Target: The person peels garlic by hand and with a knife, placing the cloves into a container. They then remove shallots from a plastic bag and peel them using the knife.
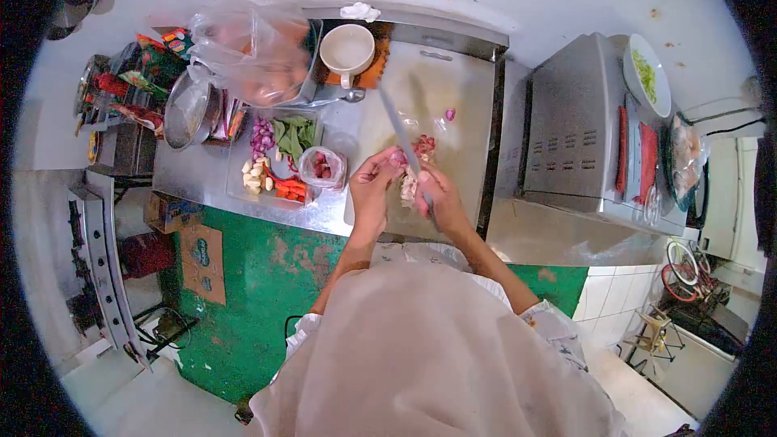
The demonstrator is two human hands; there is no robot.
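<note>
My left hand is closed, pinching a shallot between thumb and fingers above the white cutting board. In my right hand is a knife, its long blade pointing up and away, close beside the shallot. Below the hands lies a small pile of reddish shallots and pale peelings. One single shallot rests farther back on the board. Left of my left hand stands a clear bag of shallots.
A clear tray holds garlic, red chillies, shallots and green leaves. Behind it are a bag of eggs, a white cup and a metal bowl. At right, a metal cabinet carries a bowl of chopped greens.
</note>
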